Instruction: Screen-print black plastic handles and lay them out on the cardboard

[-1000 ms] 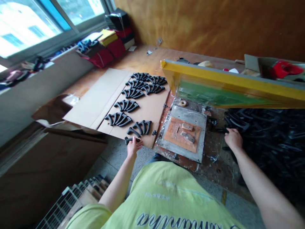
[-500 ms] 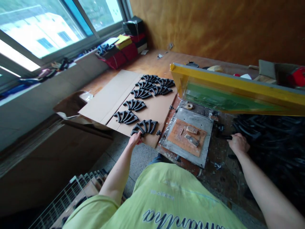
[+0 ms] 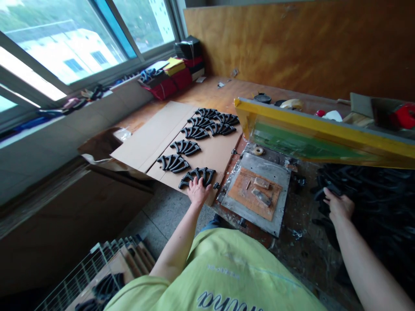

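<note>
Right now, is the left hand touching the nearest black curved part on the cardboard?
Touching: the head view shows the left hand with its fingers on the black curved part.

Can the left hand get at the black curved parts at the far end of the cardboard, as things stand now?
Probably yes, with a long stretch. The left hand rests on the nearest group of black curved parts. The far group lies up the cardboard sheet, with only other groups between, so the hand must pass over them.

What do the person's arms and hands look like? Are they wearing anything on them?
Both arms are bare. The left arm and right arm come out of the short sleeves of a lime-green T-shirt with dark curly lettering. The left hand and right hand wear no gloves.
</note>
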Available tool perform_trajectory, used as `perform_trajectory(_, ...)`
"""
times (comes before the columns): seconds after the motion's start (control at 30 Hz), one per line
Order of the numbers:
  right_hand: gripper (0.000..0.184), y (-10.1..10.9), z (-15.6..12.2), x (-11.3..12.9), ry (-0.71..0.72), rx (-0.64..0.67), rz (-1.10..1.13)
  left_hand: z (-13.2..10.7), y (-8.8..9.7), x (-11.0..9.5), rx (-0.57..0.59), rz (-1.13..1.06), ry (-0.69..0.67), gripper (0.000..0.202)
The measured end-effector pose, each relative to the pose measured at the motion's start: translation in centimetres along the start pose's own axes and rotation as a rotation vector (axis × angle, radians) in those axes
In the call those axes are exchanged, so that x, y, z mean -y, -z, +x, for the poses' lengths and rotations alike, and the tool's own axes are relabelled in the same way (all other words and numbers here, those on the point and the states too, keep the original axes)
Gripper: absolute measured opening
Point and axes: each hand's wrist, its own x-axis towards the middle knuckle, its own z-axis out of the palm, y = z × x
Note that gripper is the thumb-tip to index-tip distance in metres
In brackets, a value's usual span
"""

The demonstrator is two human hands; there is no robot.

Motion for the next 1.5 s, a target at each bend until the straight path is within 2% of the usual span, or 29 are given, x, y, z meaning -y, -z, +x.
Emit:
perform_trajectory(0.07, 0.035, 0.2, -0.7, -0.1, -0.088, -0.036, 0.154, 1.0, -0.2, -0.8, 0.044, 0.014, 0.043, 0.066)
perform_trajectory(0.2, 0.040, 0.8, -3.2, 0.2, -0.150, -0.035, 0.278, 2.2, 0.1, -1.0, 0.062, 0.009, 0.078, 0.059)
perform_trajectory(0.3, 0.044, 1.3, -5.4, 0.9, -0.167, -0.003, 0.349, 2.0, 0.6, -0.5, 0.041, 0.003, 0.029, 0.053)
perform_trajectory(0.43, 0.049, 1.5, -8.3, 2.9, -0.186, 0.138, 0.417, 3.0, 1.8, -0.8, -0.044, 0.032, -0.078, 0.052)
perform_trajectory(0.5, 0.048, 1.3, -9.7, 4.1, -0.184, 0.150, 0.440, 5.1, 2.6, -1.9, -0.075, 0.047, -0.149, 0.051)
perform_trajectory(0.6, 0.050, 0.5, -11.7, 6.0, -0.175, 0.104, 0.426, 9.9, 3.5, -4.6, -0.077, 0.045, -0.260, 0.051)
perform_trajectory(0.7, 0.054, -0.5, -13.6, 7.4, -0.143, 0.068, 0.385, 15.3, 3.6, -7.8, -0.017, 0.029, -0.344, 0.052)
perform_trajectory(0.8, 0.057, -1.1, -15.0, 7.8, -0.115, 0.067, 0.352, 19.5, 2.8, -10.4, 0.081, 0.038, -0.397, 0.053)
perform_trajectory(0.9, 0.057, -1.4, -15.7, 7.3, -0.091, 0.081, 0.261, 22.2, 1.9, -11.8, 0.168, 0.053, -0.414, 0.055)
perform_trajectory(1.0, 0.052, -2.0, -16.4, 6.7, -0.036, 0.143, 0.112, 23.7, 1.2, -12.0, 0.192, 0.054, -0.411, 0.059)
perform_trajectory(1.1, 0.041, -3.7, -17.6, 7.2, 0.125, 0.253, -0.075, 23.9, 0.8, -11.9, 0.187, 0.061, -0.405, 0.063)
perform_trajectory(1.23, 0.029, -7.4, -19.6, 9.4, 0.480, 0.393, -0.310, 22.3, 0.0, -11.6, 0.088, 0.006, -0.419, 0.073)
perform_trajectory(1.37, 0.036, -10.6, -20.4, 10.3, 0.745, 0.525, -0.464, 19.3, 0.0, -11.3, 0.032, -0.184, -0.488, 0.058)
perform_trajectory(1.5, 0.043, -11.8, -20.5, 9.5, 0.917, 0.543, -0.608, 15.8, 1.9, -11.5, 0.039, -0.424, -0.517, 0.042)
